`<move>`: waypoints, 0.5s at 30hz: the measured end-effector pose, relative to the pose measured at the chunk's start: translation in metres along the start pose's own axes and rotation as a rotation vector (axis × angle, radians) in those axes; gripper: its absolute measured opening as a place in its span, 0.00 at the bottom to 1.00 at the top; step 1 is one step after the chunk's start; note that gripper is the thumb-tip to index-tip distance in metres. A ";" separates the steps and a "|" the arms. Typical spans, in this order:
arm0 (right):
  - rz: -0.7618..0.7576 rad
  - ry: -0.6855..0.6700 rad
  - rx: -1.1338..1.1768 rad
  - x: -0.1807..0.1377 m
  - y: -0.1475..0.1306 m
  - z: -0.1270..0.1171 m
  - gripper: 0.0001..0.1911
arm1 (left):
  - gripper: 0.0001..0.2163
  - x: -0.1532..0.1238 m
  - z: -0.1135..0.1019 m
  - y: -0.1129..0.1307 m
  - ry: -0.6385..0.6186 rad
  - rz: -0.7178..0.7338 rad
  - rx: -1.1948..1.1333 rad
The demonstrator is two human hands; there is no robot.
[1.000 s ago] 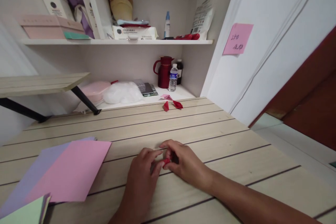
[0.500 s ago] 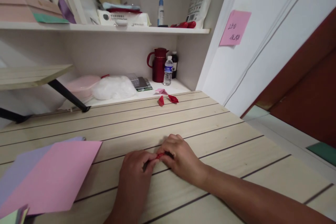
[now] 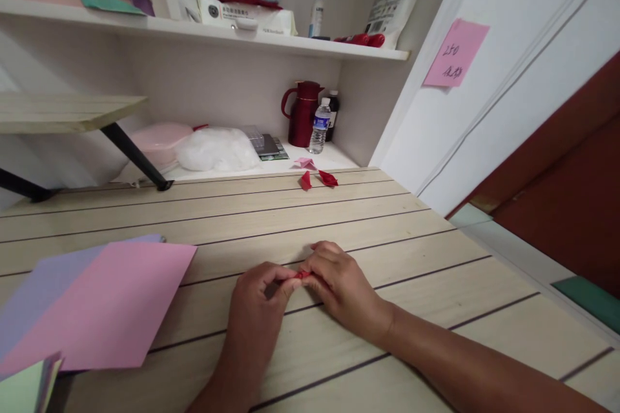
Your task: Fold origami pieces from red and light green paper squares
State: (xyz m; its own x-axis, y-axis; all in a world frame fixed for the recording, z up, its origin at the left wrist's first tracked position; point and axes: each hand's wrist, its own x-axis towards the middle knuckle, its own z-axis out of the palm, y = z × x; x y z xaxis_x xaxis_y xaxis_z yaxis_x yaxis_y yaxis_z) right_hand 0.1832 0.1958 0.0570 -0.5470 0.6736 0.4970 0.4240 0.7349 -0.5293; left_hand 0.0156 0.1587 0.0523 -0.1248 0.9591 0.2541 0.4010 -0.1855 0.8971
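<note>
A small piece of folded red paper (image 3: 303, 275) is pinched between my two hands, just above the slatted wooden table (image 3: 368, 374). My left hand (image 3: 261, 300) grips its left end with thumb and forefinger. On the other end, the fingers of my right hand (image 3: 339, 281) are closed, covering most of it. Farther back on the table lie two folded red paper pieces (image 3: 328, 179), with a folded pink paper piece (image 3: 305, 163) just behind them.
Pink and purple paper sheets (image 3: 121, 303) lie at left, with a small stack of coloured paper (image 3: 24, 387) at the near corner. A small raised shelf (image 3: 72, 110) stands on black legs. Behind the table are a red jug (image 3: 304, 116) and a water bottle (image 3: 320, 126).
The view has tilted and shifted slightly left, so the shelves sit further right. Both hands keep their pinch on the red paper, and a bit more of it shows between the fingertips.
</note>
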 end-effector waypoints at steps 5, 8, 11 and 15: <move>0.364 -0.038 0.339 0.007 -0.001 -0.001 0.11 | 0.05 0.002 -0.003 -0.001 0.006 -0.037 -0.069; 0.454 -0.056 0.416 0.008 0.000 0.000 0.13 | 0.10 0.000 -0.006 0.004 -0.044 -0.090 -0.112; 0.474 -0.069 0.438 0.008 -0.002 0.000 0.16 | 0.13 -0.002 -0.004 0.008 -0.045 -0.118 -0.145; 0.437 -0.052 0.394 0.008 -0.007 0.001 0.16 | 0.07 -0.001 0.000 0.004 -0.047 -0.156 -0.124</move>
State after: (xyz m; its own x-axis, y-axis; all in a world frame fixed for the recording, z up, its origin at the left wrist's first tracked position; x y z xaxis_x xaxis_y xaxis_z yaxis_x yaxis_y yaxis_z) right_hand 0.1754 0.1962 0.0637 -0.4206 0.8954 0.1461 0.3233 0.2984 -0.8980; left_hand 0.0173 0.1574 0.0560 -0.1329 0.9866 0.0945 0.2649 -0.0565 0.9626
